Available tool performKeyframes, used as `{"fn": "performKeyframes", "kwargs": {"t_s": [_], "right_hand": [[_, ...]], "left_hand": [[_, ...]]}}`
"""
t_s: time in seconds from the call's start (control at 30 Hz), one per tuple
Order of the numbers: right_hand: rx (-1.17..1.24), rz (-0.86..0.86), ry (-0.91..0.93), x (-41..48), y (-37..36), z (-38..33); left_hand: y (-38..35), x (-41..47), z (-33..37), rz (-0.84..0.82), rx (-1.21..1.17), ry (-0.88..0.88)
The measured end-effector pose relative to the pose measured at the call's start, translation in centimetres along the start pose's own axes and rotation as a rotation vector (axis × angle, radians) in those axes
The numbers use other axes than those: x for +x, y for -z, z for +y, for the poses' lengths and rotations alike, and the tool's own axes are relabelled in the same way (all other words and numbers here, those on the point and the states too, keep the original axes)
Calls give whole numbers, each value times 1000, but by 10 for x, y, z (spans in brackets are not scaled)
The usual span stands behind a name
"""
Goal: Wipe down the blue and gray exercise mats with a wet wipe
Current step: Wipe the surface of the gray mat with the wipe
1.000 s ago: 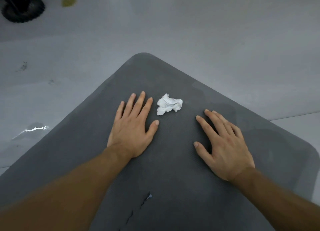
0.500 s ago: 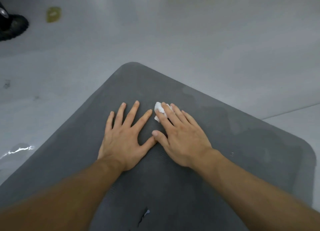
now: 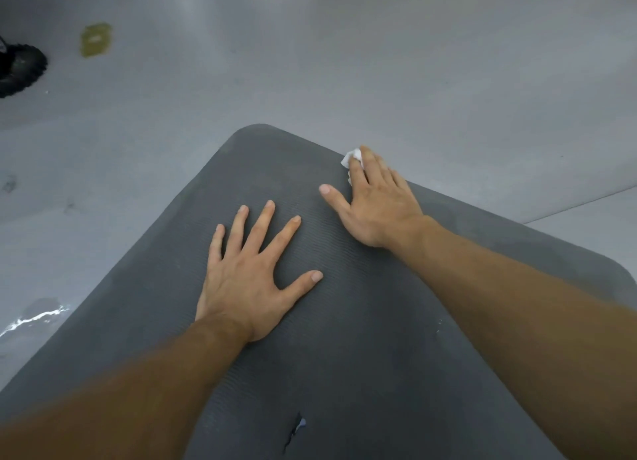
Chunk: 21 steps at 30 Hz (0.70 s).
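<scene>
A dark gray exercise mat [image 3: 344,339] lies on the pale floor with one rounded corner pointing away from me. My left hand [image 3: 255,277] lies flat on it with fingers spread, pressing down. My right hand [image 3: 375,201] is near the mat's far right edge, its straight fingers pressing a crumpled white wet wipe [image 3: 351,158] against the mat. Only a small part of the wipe shows beyond the fingertips. No blue mat is in view.
A small tear [image 3: 294,428] marks the mat near me. The gray floor [image 3: 413,63] carries a wet streak [image 3: 34,318] at left, a yellow-green patch [image 3: 95,40] and a black round object [image 3: 19,68] at far left.
My right hand reached the wipe beside my left hand, covered it, and has slid it away to the mat's far right edge. My left hand stays planted.
</scene>
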State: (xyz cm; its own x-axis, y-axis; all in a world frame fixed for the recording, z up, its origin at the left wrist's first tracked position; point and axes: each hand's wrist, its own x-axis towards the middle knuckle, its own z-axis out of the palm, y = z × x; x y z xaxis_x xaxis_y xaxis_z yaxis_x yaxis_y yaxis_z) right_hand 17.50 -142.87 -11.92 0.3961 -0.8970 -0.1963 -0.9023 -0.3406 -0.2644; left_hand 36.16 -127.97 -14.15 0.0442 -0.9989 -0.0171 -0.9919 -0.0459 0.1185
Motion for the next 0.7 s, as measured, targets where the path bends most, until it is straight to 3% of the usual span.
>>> {"fn": "performKeyframes", "kwargs": {"t_s": [0.13, 0.33, 0.7], "right_hand": [[-118, 41, 64, -32, 3, 28], [-215, 40, -13, -87, 0, 69], [-80, -8, 32, -21, -1, 20]], "left_hand": [[0, 0, 0, 2, 0, -1], [-2, 0, -1, 8, -9, 1], [-2, 2, -1, 12, 4, -7]]}}
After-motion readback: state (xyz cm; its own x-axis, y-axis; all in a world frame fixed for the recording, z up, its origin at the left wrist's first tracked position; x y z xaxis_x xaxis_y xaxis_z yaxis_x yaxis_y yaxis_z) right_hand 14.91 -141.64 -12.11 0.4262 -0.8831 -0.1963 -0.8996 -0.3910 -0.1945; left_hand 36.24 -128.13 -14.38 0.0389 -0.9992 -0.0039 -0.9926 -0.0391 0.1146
